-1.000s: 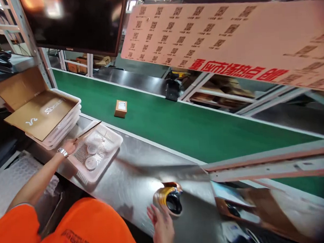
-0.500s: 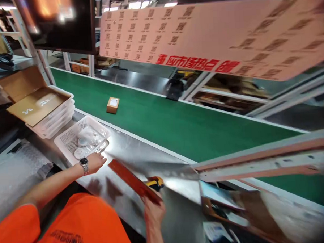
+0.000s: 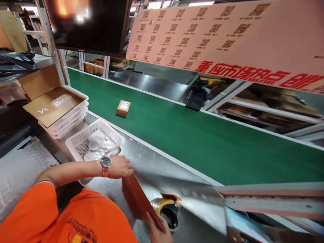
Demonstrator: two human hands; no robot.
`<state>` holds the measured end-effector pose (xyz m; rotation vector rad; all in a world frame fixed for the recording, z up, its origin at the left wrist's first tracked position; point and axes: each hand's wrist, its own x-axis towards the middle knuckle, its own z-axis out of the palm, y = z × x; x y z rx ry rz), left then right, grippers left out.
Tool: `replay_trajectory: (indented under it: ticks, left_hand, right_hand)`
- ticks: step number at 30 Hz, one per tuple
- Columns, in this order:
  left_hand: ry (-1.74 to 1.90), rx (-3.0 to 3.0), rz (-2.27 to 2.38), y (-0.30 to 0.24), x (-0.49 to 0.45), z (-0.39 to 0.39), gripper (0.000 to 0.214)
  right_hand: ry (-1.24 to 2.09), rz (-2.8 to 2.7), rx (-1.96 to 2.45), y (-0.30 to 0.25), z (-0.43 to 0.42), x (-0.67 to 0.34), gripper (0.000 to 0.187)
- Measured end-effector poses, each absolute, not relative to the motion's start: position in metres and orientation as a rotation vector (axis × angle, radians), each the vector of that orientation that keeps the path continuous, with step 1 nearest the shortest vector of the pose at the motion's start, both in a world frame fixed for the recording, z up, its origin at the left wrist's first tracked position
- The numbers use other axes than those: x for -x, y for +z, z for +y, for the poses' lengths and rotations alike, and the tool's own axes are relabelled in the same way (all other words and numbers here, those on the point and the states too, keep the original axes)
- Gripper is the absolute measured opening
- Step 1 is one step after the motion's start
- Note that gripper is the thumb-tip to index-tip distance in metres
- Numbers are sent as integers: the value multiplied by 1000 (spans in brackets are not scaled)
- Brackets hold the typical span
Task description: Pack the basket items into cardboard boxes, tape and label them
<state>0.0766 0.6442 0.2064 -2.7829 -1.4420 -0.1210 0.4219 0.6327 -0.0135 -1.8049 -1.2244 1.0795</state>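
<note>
A flat brown cardboard box [image 3: 140,200] is tilted on edge above the metal bench, between my two hands. My right hand [image 3: 160,235] grips its near end, thumb on the face turned toward me. My left hand [image 3: 120,166], with a watch on the wrist, is closed at the far end; the fingertips are partly hidden. Just behind the box stands a yellow and black tool [image 3: 169,208] that looks like a tape dispenser, partly covered by it. A white perforated basket [image 3: 74,142] holding small clear-wrapped items lies beyond my left wrist.
A green conveyor belt [image 3: 179,135] runs behind the bench, carrying a small brown box [image 3: 123,108]. Stacked white baskets [image 3: 69,122] with an open carton [image 3: 54,103] on top stand at left. Bubble wrap [image 3: 21,179] lies nearer me. A metal frame bar [image 3: 264,199] crosses at right.
My left hand has come to the far end of the brown box, which it was apart from before. The box has tipped more toward upright. The view has shifted left.
</note>
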Motion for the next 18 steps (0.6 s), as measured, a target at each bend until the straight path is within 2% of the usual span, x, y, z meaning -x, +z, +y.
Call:
replay_trajectory:
  ticks: [4,12,15,18]
  left_hand:
    - [-63,2885,-1450,208,-68,649,19]
    - [-117,2998,-1437,203,-44,662,24]
    - [-198,3059,-1239,197,-39,666,34]
    - [-328,3109,-1283,188,-38,669,42]
  right_hand:
    - [1067,-1127,1822,7,625,-416,66]
    - [981,-1135,1923,8,619,-415,68]
    - [976,-1187,1842,10,616,-413,63]
    - [972,-1313,1818,15,615,-415,52]
